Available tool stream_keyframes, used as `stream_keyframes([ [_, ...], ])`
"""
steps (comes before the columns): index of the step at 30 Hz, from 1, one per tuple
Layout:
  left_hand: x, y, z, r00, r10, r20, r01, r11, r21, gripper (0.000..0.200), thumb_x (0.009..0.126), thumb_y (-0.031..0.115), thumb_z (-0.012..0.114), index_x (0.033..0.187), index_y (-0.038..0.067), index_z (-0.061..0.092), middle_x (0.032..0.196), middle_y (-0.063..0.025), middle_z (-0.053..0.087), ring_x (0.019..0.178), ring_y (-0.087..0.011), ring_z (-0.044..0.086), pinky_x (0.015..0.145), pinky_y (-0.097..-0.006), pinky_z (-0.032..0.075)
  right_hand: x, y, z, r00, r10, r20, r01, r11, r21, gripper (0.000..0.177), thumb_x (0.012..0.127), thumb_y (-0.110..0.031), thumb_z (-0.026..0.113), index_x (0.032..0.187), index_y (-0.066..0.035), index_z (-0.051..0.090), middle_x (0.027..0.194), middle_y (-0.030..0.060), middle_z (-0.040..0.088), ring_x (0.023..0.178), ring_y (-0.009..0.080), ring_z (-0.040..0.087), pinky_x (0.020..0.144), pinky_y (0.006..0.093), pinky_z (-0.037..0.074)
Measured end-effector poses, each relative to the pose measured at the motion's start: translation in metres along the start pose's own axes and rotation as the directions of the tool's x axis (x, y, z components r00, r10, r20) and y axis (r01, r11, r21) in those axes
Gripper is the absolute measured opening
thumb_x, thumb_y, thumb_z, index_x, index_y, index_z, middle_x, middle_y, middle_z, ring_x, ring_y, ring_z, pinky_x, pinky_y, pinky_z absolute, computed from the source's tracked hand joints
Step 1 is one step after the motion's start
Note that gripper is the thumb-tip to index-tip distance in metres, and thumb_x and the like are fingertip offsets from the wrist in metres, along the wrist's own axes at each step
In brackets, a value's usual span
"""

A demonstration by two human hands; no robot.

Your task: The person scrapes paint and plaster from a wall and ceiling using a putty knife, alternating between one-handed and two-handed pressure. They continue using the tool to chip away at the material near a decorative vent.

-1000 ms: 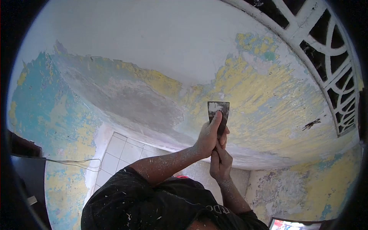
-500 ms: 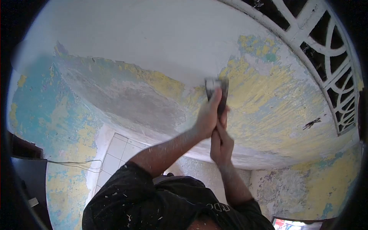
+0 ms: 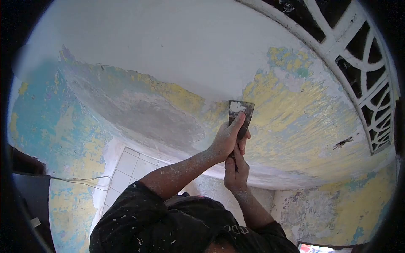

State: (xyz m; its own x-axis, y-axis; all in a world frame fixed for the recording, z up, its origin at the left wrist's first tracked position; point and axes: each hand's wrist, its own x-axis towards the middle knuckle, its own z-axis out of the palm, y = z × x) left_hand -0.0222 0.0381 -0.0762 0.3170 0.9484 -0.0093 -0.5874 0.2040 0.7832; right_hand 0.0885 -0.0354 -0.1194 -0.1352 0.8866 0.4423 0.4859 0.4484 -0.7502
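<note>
A metal scraper (image 3: 241, 110) with a dark blade smeared white lies flat against the peeling yellow and blue painted ceiling (image 3: 295, 109). My left hand (image 3: 227, 141) grips it just below the blade, with a finger stretched up onto the blade. My right hand (image 3: 235, 173) is closed around the handle's lower end, directly under the left hand. Both forearms are dusted with white flakes. To the left of the blade is a scraped grey patch (image 3: 147, 114), and above it the paint is still white (image 3: 168, 46).
A white lattice vent (image 3: 363, 63) curves along the upper right. White wall tiles (image 3: 130, 164) and a thin wire (image 3: 84, 180) are at the lower left, beside a dark object (image 3: 29, 189). A small dark mark (image 3: 342, 143) sits on the ceiling to the right.
The scraper was pushed up along the ceiling half a second ago, blurred, and has now drawn back down a little. Both hands moved with it.
</note>
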Motion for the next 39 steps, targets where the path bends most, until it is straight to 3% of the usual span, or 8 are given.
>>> stream_keyframes([
  [7,-0.016,-0.02,0.003,0.998,-0.059,0.02,0.057,0.995,0.083,0.069,0.094,0.067,0.039,0.071,0.005,0.057,0.047,-0.0026,0.048,0.04,-0.0133,0.051,0.04,-0.0282,0.043,-0.029,0.013,0.004,0.987,-0.145,-0.063,0.141,0.988,-0.056,0.04,0.092,-0.001,0.048,0.131,0.004,0.051,0.107,0.0268,0.064,0.093,0.034,0.068,0.078,0.0368,0.052],
  [8,-0.004,-0.007,-0.001,1.0,-0.011,-0.021,0.013,0.993,0.115,0.069,0.094,0.067,0.039,0.072,0.004,0.057,0.048,-0.0029,0.049,0.039,-0.0129,0.05,0.039,-0.0276,0.042,-0.012,0.001,0.005,0.998,-0.069,0.011,0.068,0.994,0.08,0.044,0.095,-0.004,0.04,0.136,0.012,0.041,0.141,0.0317,0.043,0.137,0.0335,0.038,0.108,0.0372,0.033],
  [11,0.012,0.043,0.006,0.993,0.111,-0.027,-0.105,0.982,0.156,0.069,0.094,0.067,0.039,0.074,0.004,0.058,0.051,-0.0038,0.051,0.04,-0.0123,0.05,0.04,-0.0269,0.042,0.044,-0.008,0.008,0.991,-0.132,0.037,0.128,0.988,0.082,0.046,0.096,-0.005,0.042,0.14,0.008,0.039,0.118,0.02,0.058,0.096,0.023,0.064,0.081,0.03,0.05],
  [14,0.003,0.075,0.012,0.988,0.155,0.018,-0.156,0.968,0.197,0.066,0.095,0.064,0.041,0.082,0.002,0.058,0.056,-0.0047,0.054,0.046,-0.0133,0.054,0.044,-0.0271,0.044,0.053,-0.017,0.009,0.989,-0.145,0.044,0.133,0.97,0.202,0.052,0.096,-0.005,0.042,0.145,0.006,0.03,0.098,0.0119,0.058,0.071,0.0142,0.058,0.061,0.0254,0.048],
  [23,-0.007,0.043,-0.008,0.999,0.051,-0.003,-0.051,0.996,0.075,0.062,0.095,0.058,0.047,0.104,-0.003,0.057,0.074,-0.0084,0.062,0.073,-0.0189,0.065,0.063,-0.0298,0.051,0.013,-0.024,0.034,0.961,0.262,0.088,-0.207,0.472,0.857,0.067,0.093,-0.004,0.045,0.151,-0.013,0.011,0.097,0.0164,0.058,0.066,0.0178,0.058,0.052,0.0288,0.046],
  [30,-0.027,-0.007,-0.044,0.984,-0.078,-0.16,0.098,0.988,0.12,0.068,0.092,0.067,0.043,0.082,0.001,0.055,0.055,-0.0029,0.051,0.043,-0.0125,0.049,0.043,-0.0267,0.041,-0.009,0.01,0.056,0.868,0.372,0.329,-0.463,0.368,0.806,0.015,0.099,-0.018,0.048,0.104,-0.01,0.036,0.065,0.0045,0.048,0.042,0.0113,0.041,0.038,0.0274,0.033],
  [36,-0.019,-0.002,-0.046,0.98,-0.055,-0.192,0.106,0.957,0.27,0.067,0.092,0.066,0.045,0.075,0.002,0.054,0.048,-0.001,0.046,0.037,-0.0108,0.044,0.038,-0.0262,0.035,0.001,0.007,0.084,0.918,0.367,0.151,-0.333,0.507,0.795,0.007,0.104,-0.022,0.038,0.107,-0.016,0.038,0.064,-0.0013,0.044,0.038,0.0067,0.033,0.035,0.024,0.027],
  [39,-0.001,0.033,-0.028,0.96,0.203,-0.192,-0.156,0.96,0.234,0.062,0.095,0.06,0.048,0.072,0.002,0.056,0.045,0.0005,0.043,0.033,-0.0097,0.04,0.034,-0.0261,0.03,0.036,0.004,0.078,0.96,0.253,0.119,-0.239,0.526,0.816,0.017,0.104,-0.028,0.04,0.105,-0.013,0.033,0.068,0.0008,0.046,0.042,0.0057,0.038,0.036,0.0235,0.03],
])
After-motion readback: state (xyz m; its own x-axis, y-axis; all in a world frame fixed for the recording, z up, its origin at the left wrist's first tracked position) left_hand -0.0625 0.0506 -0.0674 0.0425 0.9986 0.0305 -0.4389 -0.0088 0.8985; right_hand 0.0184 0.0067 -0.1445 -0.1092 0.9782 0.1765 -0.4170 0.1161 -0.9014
